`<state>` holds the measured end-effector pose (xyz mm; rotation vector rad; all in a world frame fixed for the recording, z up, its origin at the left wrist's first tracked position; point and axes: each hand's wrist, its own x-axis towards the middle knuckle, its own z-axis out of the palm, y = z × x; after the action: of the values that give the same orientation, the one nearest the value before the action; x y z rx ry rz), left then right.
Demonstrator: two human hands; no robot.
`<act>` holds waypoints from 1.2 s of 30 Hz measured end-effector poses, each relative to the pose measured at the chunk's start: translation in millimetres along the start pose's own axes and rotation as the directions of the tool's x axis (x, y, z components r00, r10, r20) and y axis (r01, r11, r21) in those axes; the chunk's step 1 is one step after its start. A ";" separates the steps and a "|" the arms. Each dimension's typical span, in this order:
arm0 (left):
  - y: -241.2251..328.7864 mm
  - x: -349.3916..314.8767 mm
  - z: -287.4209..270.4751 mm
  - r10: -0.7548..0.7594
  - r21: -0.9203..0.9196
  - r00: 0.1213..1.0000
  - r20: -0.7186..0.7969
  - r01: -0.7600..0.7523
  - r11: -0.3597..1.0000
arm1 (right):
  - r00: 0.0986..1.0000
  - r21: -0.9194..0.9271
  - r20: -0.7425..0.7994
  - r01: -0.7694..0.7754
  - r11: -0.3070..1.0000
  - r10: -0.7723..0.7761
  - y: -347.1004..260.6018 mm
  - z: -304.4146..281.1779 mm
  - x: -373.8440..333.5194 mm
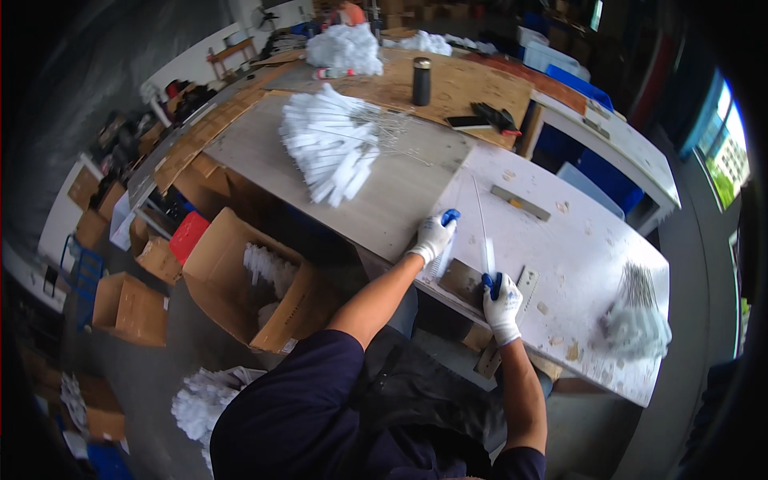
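My left hand [436, 238], in a white glove with blue fingertips, is closed at the table's near edge. A blurred, whitish translucent strip [442, 261] hangs from its fingers. My right hand [502, 308], gloved alike, pinches the near end of a slim white brush [489, 254]. From that brush a thin wire stem runs away across the table. Between the hands a flat metal plate [462, 282] lies at the edge. Beside my right hand is a perforated metal strip [527, 286]. Farther off rests a metal bar [520, 203].
White brushes with wire stems are fanned in a pile [328, 144] on the grey board; another bundle [638, 324] lies at the right. A black bottle [422, 82] and dark gloves [496, 118] stand beyond. An open cardboard box [240, 280] is on my left.
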<state>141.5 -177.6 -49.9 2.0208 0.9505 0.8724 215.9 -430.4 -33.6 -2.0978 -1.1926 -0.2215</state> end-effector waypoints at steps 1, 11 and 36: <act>3.0 -0.9 1.4 -0.090 0.070 0.994 0.062 0.085 0.994 | 1.000 0.036 -0.001 0.005 0.999 -0.005 -3.8 -8.3 1.1; -45.7 4.6 4.4 0.011 -0.372 0.994 0.109 0.030 0.928 | 0.947 -0.142 -0.310 0.040 0.989 -0.083 70.1 -144.6 -18.7; -9.8 -0.9 5.9 -0.130 -0.263 0.985 0.113 0.155 0.952 | 0.960 0.080 -0.271 -0.055 0.995 0.075 89.6 -168.0 -38.6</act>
<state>142.5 -175.6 -61.2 1.7223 0.8618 0.7747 297.7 -595.3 28.5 -1.9648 -0.9513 -0.4184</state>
